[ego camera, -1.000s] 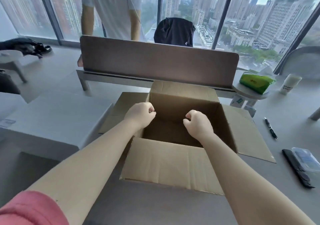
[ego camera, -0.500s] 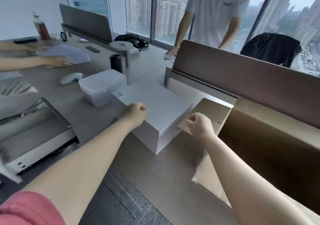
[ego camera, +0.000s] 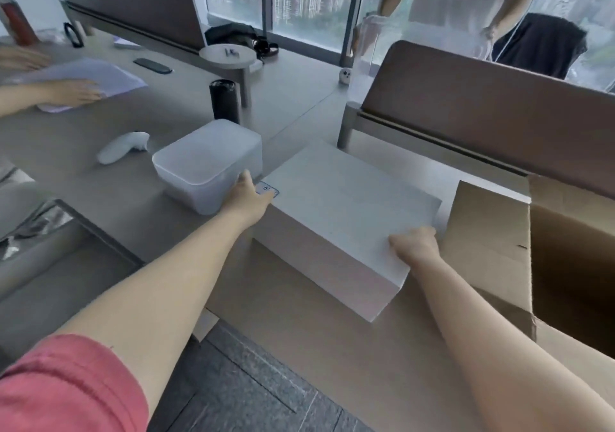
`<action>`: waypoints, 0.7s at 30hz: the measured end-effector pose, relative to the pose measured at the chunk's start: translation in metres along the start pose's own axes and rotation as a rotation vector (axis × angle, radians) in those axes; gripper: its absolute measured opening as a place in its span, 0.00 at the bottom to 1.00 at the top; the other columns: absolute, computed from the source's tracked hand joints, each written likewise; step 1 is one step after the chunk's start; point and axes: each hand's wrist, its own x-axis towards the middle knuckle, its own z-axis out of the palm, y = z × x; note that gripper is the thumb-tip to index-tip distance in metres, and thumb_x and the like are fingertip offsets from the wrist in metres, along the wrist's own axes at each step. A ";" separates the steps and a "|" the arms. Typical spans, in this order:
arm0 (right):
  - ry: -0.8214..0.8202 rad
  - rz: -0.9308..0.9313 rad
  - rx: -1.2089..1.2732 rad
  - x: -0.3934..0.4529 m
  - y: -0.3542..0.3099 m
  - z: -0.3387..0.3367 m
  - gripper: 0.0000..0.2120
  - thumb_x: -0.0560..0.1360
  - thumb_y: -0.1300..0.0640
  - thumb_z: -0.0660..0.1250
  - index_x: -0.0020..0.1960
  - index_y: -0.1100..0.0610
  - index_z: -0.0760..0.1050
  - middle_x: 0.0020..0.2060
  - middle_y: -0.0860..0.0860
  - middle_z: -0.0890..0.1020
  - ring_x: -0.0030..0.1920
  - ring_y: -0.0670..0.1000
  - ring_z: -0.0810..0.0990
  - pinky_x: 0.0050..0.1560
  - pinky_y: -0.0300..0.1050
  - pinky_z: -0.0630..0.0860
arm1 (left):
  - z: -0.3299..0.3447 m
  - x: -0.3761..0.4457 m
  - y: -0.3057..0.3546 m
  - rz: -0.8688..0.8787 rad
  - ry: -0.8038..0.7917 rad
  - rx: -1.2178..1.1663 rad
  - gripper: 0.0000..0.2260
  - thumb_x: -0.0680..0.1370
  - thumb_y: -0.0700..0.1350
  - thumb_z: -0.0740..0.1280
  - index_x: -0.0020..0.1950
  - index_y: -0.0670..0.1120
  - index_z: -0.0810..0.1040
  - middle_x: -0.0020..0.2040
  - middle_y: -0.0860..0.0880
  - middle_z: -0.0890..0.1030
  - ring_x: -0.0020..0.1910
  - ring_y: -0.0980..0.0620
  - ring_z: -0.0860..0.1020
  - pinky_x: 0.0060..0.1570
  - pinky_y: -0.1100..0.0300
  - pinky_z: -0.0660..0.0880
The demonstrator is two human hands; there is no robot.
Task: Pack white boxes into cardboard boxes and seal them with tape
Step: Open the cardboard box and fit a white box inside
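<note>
Grey desk (ego camera: 299, 338) is carrying a white box (ego camera: 342, 218), sitting just left of the open cardboard box (ego camera: 565, 265). Left hand (ego camera: 248, 195) is grasping its far-left corner, half covering a small unreadable label (ego camera: 268, 191); right hand (ego camera: 416, 243) is gripping the near-right edge, fingertips hidden.

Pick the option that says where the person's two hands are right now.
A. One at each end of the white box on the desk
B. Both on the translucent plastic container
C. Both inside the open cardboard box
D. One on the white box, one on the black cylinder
A: the left hand is at the far left corner of the white box and the right hand grips its near right edge; the cardboard box stands open beside it.
</note>
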 end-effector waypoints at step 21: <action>0.011 0.156 0.672 0.017 0.011 0.036 0.37 0.64 0.44 0.71 0.65 0.64 0.67 0.60 0.60 0.76 0.59 0.62 0.77 0.59 0.62 0.74 | 0.021 0.036 -0.061 -0.211 -0.016 -0.680 0.05 0.76 0.49 0.66 0.41 0.49 0.76 0.40 0.50 0.76 0.48 0.49 0.71 0.46 0.59 0.67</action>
